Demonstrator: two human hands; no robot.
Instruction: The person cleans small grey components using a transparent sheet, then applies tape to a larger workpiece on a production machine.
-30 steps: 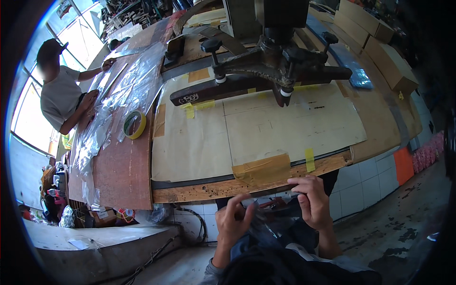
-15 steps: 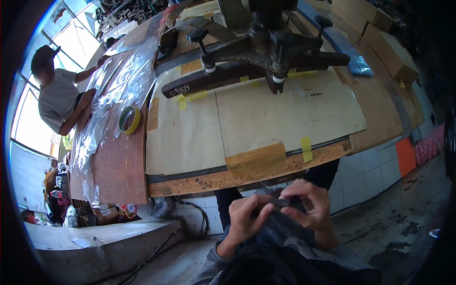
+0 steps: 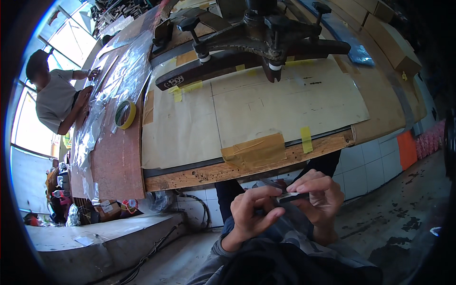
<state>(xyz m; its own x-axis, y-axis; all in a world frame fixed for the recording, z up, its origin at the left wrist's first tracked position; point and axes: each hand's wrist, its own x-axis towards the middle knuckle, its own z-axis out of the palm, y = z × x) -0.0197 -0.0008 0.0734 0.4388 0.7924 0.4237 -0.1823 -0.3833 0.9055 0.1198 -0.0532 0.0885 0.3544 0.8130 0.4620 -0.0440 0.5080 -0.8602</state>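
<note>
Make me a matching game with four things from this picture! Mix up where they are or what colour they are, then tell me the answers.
Things:
1. tape roll
2. small dark piece
3. sheet beside the white tiles
4. long plastic-wrapped bundle

Places and colours:
A. orange
B. in the right hand's fingers
C. blue
D. on the reddish-brown board

Right pairs: 1-D, 2-B, 3-A, 4-C
</note>
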